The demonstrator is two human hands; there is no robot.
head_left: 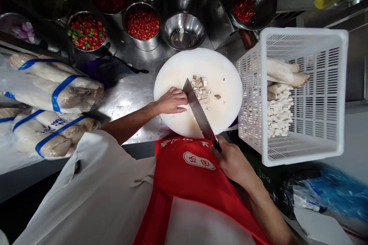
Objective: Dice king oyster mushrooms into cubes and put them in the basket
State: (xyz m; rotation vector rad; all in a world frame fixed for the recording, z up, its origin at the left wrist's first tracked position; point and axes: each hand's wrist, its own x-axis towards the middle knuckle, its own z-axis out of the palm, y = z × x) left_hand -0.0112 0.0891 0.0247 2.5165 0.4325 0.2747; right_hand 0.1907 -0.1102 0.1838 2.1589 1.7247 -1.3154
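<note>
My right hand [234, 160] is wrapped round the handle of a cleaver [200, 111]. Its blade slants across a round white cutting board [227, 72], with the far end close by my left fingertips. My left hand [171, 101] is curled down on the board, left of the blade, holding a pale piece of king oyster mushroom that is mostly hidden under the fingers. Diced mushroom [202, 89] lies in a loose heap on the blade's right side, and a few brown-edged bits are scattered farther right.
A white plastic basket [304, 157] holding whole mushrooms [284, 72] and cut mushrooms [278, 113] stands on the right. Bagged king oyster mushrooms [57, 84] lie at left. Behind the board are a steel bowl [184, 26], a pot of chopped red chillies [143, 25] and a black-handled utensil [129, 66].
</note>
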